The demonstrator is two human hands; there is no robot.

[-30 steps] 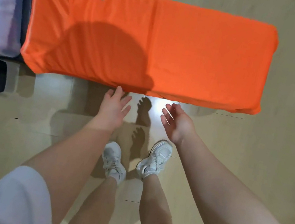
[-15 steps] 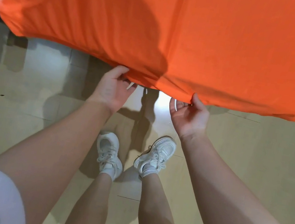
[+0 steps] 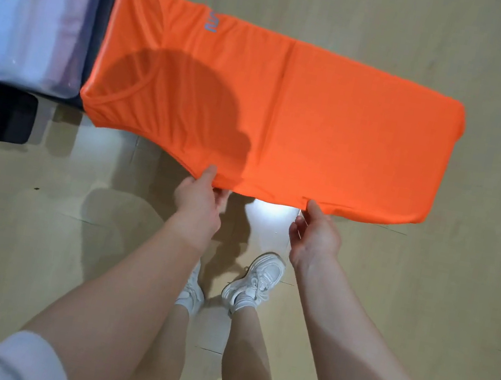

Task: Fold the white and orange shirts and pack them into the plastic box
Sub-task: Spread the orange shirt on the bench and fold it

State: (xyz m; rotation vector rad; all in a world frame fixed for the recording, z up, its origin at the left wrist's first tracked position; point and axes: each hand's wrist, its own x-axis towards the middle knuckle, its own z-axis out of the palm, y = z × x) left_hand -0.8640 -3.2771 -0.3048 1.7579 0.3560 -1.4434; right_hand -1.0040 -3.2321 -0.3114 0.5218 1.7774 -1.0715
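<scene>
Both the left hand (image 3: 199, 197) and right hand (image 3: 315, 231) pinched the near edge of the orange shirt (image 3: 289, 113), apparently ready for a fold; the clear plastic box (image 3: 35, 18), holding pale folded cloth, stood at the shirt's collar end.

Views: one, head-mounted, wide-angle. Position: above the standing person, looking steeply down and slightly forward. Foreground: both bare forearms enter from the lower edge; left hand (image 3: 198, 200) and right hand (image 3: 315, 234) near frame centre; white shoes (image 3: 254, 282) directly beneath. Middle ground: orange shirt (image 3: 289, 113) spread across the upper half. Far left edge: plastic box (image 3: 29, 13), partly cropped. Background: wooden floor (image 3: 458, 293). Overlapping views: not applicable.
</scene>
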